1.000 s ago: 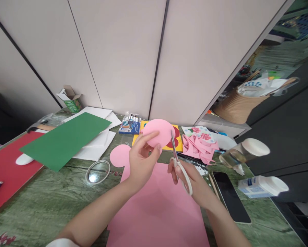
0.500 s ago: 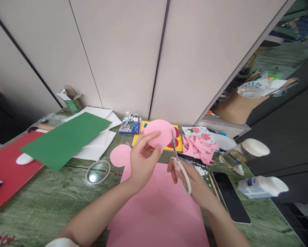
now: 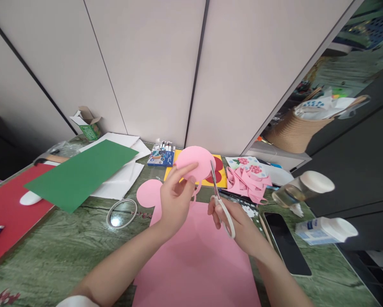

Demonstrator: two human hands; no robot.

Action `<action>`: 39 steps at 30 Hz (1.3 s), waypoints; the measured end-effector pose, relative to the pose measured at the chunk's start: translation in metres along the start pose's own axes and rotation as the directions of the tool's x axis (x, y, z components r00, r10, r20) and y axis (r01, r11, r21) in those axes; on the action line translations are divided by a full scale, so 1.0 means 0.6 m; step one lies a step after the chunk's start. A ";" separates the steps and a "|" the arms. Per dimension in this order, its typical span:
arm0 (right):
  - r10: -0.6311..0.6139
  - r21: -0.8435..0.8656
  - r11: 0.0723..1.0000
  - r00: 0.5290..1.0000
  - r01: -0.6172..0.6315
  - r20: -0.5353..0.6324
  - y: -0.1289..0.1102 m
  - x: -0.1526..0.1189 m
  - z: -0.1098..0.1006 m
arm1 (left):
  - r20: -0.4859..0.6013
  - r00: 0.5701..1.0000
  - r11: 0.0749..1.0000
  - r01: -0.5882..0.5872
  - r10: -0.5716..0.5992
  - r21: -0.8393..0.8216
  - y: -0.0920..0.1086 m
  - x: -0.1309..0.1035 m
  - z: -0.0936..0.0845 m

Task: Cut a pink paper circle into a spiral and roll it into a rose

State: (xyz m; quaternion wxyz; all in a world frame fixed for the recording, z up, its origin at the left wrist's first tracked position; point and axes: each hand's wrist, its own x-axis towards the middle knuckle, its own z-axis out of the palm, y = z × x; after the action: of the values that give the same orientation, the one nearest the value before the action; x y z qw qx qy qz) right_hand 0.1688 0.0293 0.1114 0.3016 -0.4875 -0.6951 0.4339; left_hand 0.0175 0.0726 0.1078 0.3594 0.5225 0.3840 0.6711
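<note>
Between thumb and fingers, my left hand (image 3: 176, 194) pinches a round pink paper piece (image 3: 196, 160), raised above the table. A thin curl of pink trimming (image 3: 198, 187) hangs below its edge. My right hand (image 3: 231, 215) is closed around the handles of white-handled scissors (image 3: 214, 177), whose blades point upward at the right edge of the round paper. Under both hands lies a large pink sheet (image 3: 194, 256). Another pink paper circle (image 3: 149, 193) rests at that sheet's upper left corner.
Pink scraps (image 3: 247, 181) and a yellow sheet with red shapes (image 3: 222, 170) lie behind the hands. A phone (image 3: 287, 243), jar (image 3: 303, 189) and white bottle (image 3: 326, 230) stand right. Left are a green sheet (image 3: 82, 175), tape roll (image 3: 122, 213) and red sheet (image 3: 15, 209).
The round paper has turned and shifted slightly left and up, with a pink trimming now showing below it. The scissors have moved slightly left along its edge.
</note>
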 end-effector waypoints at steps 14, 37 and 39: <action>-0.007 -0.013 1.000 1.000 0.007 0.005 0.002 -0.001 0.000 | 0.024 1.000 0.998 -0.002 0.004 -0.061 -0.004 -0.004 -0.001; 0.002 -0.044 0.999 1.000 -0.002 0.001 0.000 -0.001 -0.004 | 0.025 1.000 1.000 0.018 -0.018 -0.002 0.001 0.000 -0.004; 0.003 -0.047 0.999 1.000 -0.003 0.002 0.000 -0.001 -0.004 | 0.014 1.000 1.000 0.017 -0.017 -0.007 0.001 0.000 -0.003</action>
State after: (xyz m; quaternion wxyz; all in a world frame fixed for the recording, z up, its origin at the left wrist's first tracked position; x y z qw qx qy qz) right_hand 0.1709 0.0294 0.1127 0.2885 -0.4950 -0.7048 0.4183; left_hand 0.0156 0.0722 0.1082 0.3696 0.5228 0.3833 0.6657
